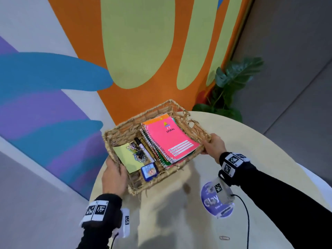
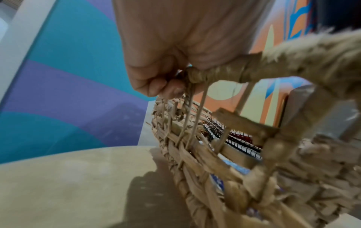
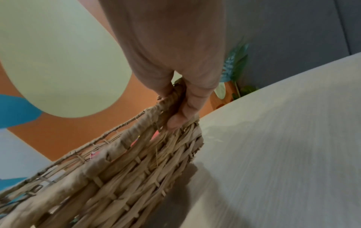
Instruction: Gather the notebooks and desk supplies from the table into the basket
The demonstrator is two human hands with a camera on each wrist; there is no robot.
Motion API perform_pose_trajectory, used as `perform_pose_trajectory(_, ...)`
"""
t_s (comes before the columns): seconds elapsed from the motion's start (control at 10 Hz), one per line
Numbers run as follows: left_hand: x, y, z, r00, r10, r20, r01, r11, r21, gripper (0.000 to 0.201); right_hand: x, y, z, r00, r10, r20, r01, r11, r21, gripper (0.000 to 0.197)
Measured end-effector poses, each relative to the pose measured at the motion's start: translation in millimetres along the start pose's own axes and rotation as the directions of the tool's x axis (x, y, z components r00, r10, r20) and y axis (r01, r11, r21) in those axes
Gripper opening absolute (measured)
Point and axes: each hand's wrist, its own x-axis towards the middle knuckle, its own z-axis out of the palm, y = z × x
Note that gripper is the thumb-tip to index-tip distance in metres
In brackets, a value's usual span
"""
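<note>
A woven straw basket hangs tilted above the round table, held at both ends. My left hand grips its near-left rim, and my right hand grips the right rim. Inside lie stacked spiral notebooks with a pink one on top, a yellow sticky pad, paper clips and binder clips, a marker and a small blue case. Through the weave in the left wrist view the notebook spirals show.
The cream round table carries the basket's shadow. A single paper clip lies near its front edge, and a purple round sticker sits under my right wrist. A potted plant stands behind the table by the painted wall.
</note>
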Motion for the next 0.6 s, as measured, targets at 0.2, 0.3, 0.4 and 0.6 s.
perform_pose_trajectory(0.2, 17.8, -18.1, 22.2, 0.996, -0.086, -0.013, 0.086, 0.996, 0.01, 0.034, 30.2, 0.2, 34.2, 0.998, 0.057, 0.028, -0.054, 0.993, -0.101, 0.022)
perform_pose_trajectory(0.3, 22.2, -24.7, 27.5, 0.99, -0.144, -0.006, 0.144, 0.99, 0.01, 0.032, 36.7, -0.6, 42.6, 0.998, 0.058, 0.024, -0.055, 0.992, -0.111, 0.025)
perform_pose_trajectory(0.4, 23.7, -23.9, 27.5, 0.985, -0.169, 0.02, 0.169, 0.986, 0.002, 0.033, 35.0, -4.3, 41.9, 0.995, 0.092, 0.047, -0.086, 0.99, -0.109, 0.029)
perform_pose_trajectory(0.6, 4.9, -46.8, -1.1, 0.982, -0.175, 0.065, 0.178, 0.983, -0.046, 0.069, 21.4, -45.1, 0.5, 0.994, -0.102, -0.036, 0.086, 0.949, -0.302, 0.068)
